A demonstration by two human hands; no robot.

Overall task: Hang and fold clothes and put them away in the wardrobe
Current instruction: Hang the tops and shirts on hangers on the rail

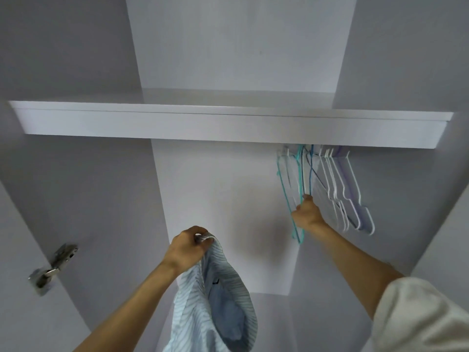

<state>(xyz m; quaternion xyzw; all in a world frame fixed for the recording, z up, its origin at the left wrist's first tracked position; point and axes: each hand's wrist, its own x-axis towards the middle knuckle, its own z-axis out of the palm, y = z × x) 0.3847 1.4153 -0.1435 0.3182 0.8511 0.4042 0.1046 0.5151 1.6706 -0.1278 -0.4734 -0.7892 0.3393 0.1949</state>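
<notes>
While the left hand (186,247) is curled tight around a bunched edge of a pale blue striped shirt (215,301), pinching the cloth between thumb and fingers, the right hand (307,212) reaches up into the wardrobe among the hangers. Its fingers are wrapped round the lower part of a blue wire hanger (311,174), with the thumb tip showing at the top of the grip; a teal hanger (286,196) runs just beside the knuckles and may be caught in the same grip, though the view is too blurred there to be sure. The shirt hangs down from the left hand toward the bottom edge of the view, its darker blue inner side turned outward, well apart from the hangers.

Outward from the right hand, a cluster of white hangers (335,189) and a lilac one (355,199) hang close together to its right, all hooked up under the front edge of the white shelf (177,123) near its right end. The rail itself is hidden behind that edge. The shelf spans the wardrobe from side wall to side wall, with the pale back panel (215,186) below and above it. A metal door hinge (54,265) sits on the left side wall, low down. A white sleeve (416,316) covers the right upper arm at the lower right corner.
</notes>
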